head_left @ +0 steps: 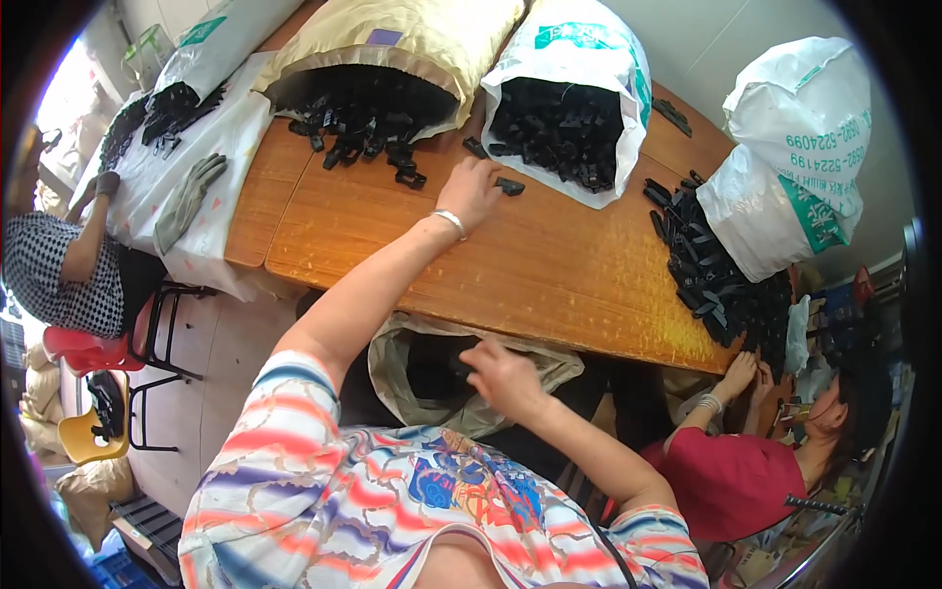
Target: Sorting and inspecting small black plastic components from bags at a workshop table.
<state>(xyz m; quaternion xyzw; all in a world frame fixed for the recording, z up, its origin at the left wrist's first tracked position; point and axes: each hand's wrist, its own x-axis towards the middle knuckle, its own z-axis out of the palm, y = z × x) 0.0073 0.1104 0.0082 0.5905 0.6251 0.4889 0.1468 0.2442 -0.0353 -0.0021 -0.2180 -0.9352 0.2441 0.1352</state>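
My left hand [469, 194] reaches across the wooden table [412, 260] with its fingers curled down. A small black plastic part [509, 186] lies right beside its fingers, and another black part [475, 147] is just beyond the fingertips. What the curled fingers hold, if anything, is hidden. Close to my body, my right hand [505, 380] is over the open mouth of a beige sack [392, 378] below the table edge. Its fingers are pinched together, with a dark bit showing at the tips; the sack's inside is dark.
At the back, a yellowish sack [392, 39] and a white sack [579, 69] spill black parts. More black parts [702, 265] are heaped right, beside another white sack [800, 157]. A person in red [731, 481] works there. Left are a grey glove [186, 201] and a person in checks [69, 270].
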